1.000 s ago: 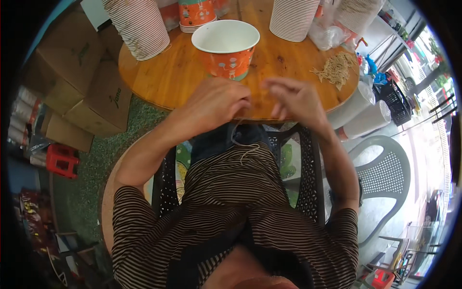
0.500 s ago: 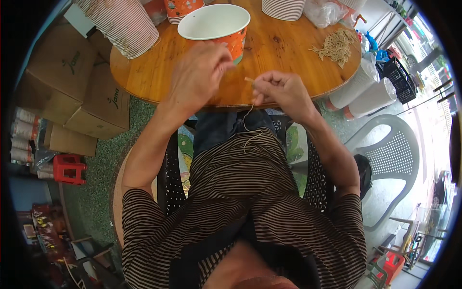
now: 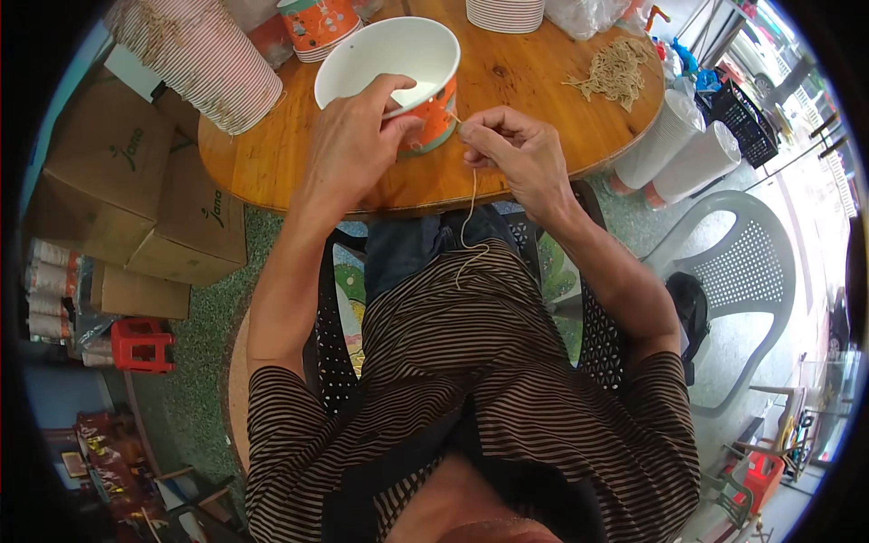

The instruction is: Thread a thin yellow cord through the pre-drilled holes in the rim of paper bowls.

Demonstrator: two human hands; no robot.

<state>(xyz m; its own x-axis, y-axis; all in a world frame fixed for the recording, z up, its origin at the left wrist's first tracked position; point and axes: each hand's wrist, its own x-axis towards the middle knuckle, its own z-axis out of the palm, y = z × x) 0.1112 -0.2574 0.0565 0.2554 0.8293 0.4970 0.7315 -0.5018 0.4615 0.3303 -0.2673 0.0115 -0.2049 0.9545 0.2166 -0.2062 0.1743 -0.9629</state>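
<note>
A white-lined paper bucket [image 3: 444, 110] with an orange patterned outside stands upright near the table's front edge. My left hand [image 3: 358, 136] is at its near rim, forefinger over the opening and thumb outside by the wall, with a gap between them. Just right of the bucket, my right hand [image 3: 516, 149] pinches a thin beige string [image 3: 472, 210] between thumb and forefinger. A short light end sticks out of the pinch toward the bucket's wall. The rest of the string hangs down past the table edge onto my striped shirt.
A tall leaning stack of paper buckets [image 3: 213, 68] stands at the left, with tangled string on it. More orange buckets [image 3: 317, 23] and a white stack [image 3: 505, 14] are behind. A heap of beige strings [image 3: 615, 72] lies at the right. Cardboard boxes [image 3: 109, 172] flank the table.
My left hand, blurred before, has come to the bucket's rim with thumb and forefinger spread. My right hand has brought the string's end closer to the bucket. The whole view has shifted slightly.
</note>
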